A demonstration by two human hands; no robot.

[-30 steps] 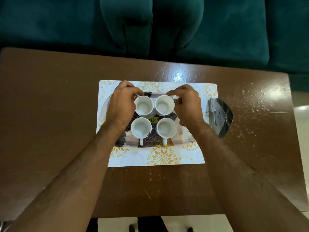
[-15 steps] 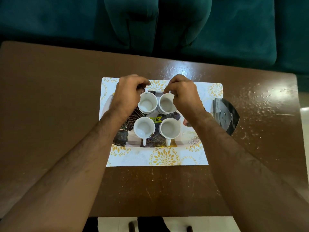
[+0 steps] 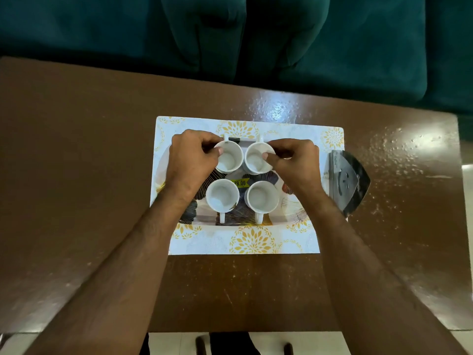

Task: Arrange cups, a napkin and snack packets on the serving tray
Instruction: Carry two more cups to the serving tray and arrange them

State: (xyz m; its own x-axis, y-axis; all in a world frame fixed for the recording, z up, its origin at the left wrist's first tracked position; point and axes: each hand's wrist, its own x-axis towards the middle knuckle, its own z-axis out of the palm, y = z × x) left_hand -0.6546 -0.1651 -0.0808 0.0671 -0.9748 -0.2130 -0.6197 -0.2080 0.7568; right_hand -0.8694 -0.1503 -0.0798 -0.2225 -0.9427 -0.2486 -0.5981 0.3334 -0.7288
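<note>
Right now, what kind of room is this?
Likely a home living room: a teal sofa sits behind a low brown table, where both hands, left hand and right hand, arrange white cups on a floral tray.

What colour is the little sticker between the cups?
The sticker is yellow with dark numbers, seen in the head view, on the tray among the four white cups.

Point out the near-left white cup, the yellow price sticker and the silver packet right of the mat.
Near-left white ceramic cup (image 3: 222, 195): head view, inside bottom.
Yellow price sticker (image 3: 240, 183): head view, printed face.
Silver foil packet (image 3: 345, 181): head view, middle of its face.
</note>
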